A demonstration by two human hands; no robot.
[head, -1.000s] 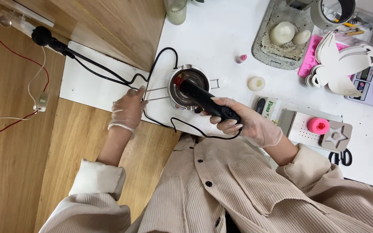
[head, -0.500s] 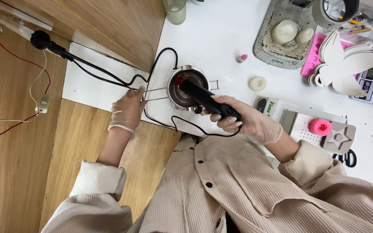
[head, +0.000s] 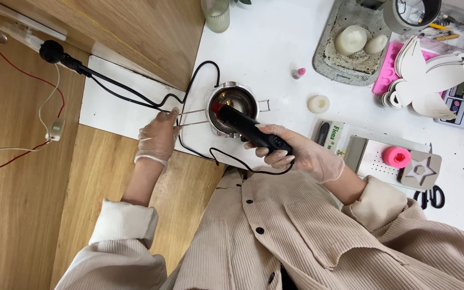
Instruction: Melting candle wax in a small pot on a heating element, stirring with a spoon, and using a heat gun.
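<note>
Fingers (head: 275,157) of the gloved right hand (head: 304,156) curl tight around the black heat gun (head: 251,130), whose red-tipped nozzle points down into the small metal pot (head: 232,109) up and to the left of them. Those of the gloved left hand (head: 158,137) pinch the pot's thin wire handle (head: 193,117) at its outer end. Behind the pot, on the white tabletop (head: 269,48), a black cord (head: 135,91) loops away, and a small pale candle (head: 318,103) sits to the right.
</note>
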